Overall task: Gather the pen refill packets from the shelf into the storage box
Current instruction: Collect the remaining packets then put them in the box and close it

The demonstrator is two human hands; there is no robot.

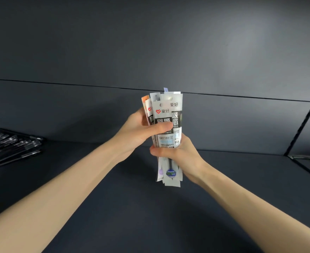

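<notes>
– While we hold the pen refill packets (166, 108) upright above the dark matte shelf (103, 189), how do our hands sit?
– Our left grip (137, 134) curls round the upper half, thumb flat across the front packet. Our right grip (184, 157) clamps the lower half, thumb across too.
– And the packets themselves?
– We see thin glossy plastic sleeves, long and narrow, unevenly fanned, white with black printed panels. Slim refills (170, 162) show through below. Black pens (13, 145) lie far left on the shelf.
</notes>
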